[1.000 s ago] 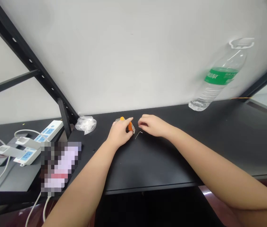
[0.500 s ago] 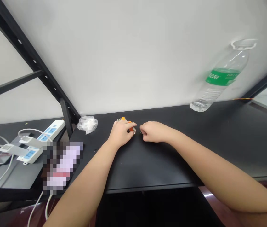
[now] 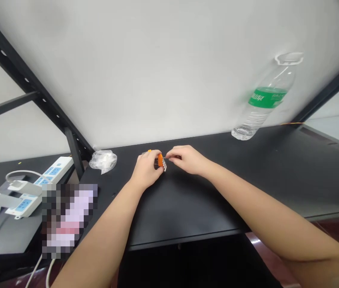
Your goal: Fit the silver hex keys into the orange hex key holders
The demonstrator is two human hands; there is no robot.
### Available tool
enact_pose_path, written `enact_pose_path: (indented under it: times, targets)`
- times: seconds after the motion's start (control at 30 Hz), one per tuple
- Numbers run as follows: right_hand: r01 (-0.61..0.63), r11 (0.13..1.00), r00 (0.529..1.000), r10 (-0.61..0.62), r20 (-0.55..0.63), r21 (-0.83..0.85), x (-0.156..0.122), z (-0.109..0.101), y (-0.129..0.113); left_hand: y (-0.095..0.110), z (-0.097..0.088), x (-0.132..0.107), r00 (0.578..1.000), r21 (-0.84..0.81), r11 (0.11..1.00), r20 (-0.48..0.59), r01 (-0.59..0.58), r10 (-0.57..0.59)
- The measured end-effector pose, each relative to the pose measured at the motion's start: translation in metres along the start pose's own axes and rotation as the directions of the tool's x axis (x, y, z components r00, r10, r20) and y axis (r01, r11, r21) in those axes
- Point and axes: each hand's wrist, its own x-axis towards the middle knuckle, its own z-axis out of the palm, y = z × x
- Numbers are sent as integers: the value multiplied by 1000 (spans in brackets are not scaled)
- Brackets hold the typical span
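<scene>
My left hand point(image 3: 146, 170) holds a small orange connector point(image 3: 160, 160) with a striped black-and-white metal end, and my fingers cover much of it. My right hand point(image 3: 186, 159) is pinched shut right beside that striped end. A thin wire point(image 3: 167, 157) seems to run from its fingertips to the connector, though it is too fine to see clearly. Both hands are above the black tabletop point(image 3: 184, 208), close to its far edge.
A clear water bottle point(image 3: 262, 104) with a green label stands at the far right against the white wall point(image 3: 157, 72). A crumpled plastic bag point(image 3: 103, 161) lies left of my hands. Further left are a white power strip point(image 3: 52, 176), cables, a pixelated object point(image 3: 69, 218) and a black metal frame point(image 3: 73, 154).
The thin wire no longer lies on the table. My right hand has moved left and pinches close to the connector. The whole view has shifted slightly.
</scene>
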Motion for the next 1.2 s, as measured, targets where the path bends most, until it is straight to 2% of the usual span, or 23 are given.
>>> enact_pose_path:
  times: [0.53, 0.67, 0.77, 0.97, 1.07, 1.2]
  targets:
    - [-17, 998, 1000, 17, -2, -60, -1, 2, 1, 0, -1, -3, 999, 67, 997, 21, -29, 28]
    - [10, 992, 1000, -11, -9, -123, -1, 1, -5, 6, -1, -4, 996, 126, 989, 68, -72, 64]
    - [28, 989, 1000, -26, 18, -147, -2, 2, -9, 8, 0, -4, 994, 126, 990, 100, -62, 50]
    - [-4, 997, 1000, 4, -1, -78, -1, 9, -7, 8, 0, -3, 994, 92, 994, 99, -63, 54]
    - [-30, 999, 998, 28, -48, -34, 1, 14, -6, 8, 1, -3, 995, 101, 994, 88, -45, 36]
    - [-168, 977, 979, 180, -92, 132, 2, 18, -5, 6, 1, -3, 998, 97, 995, 60, -8, 2]
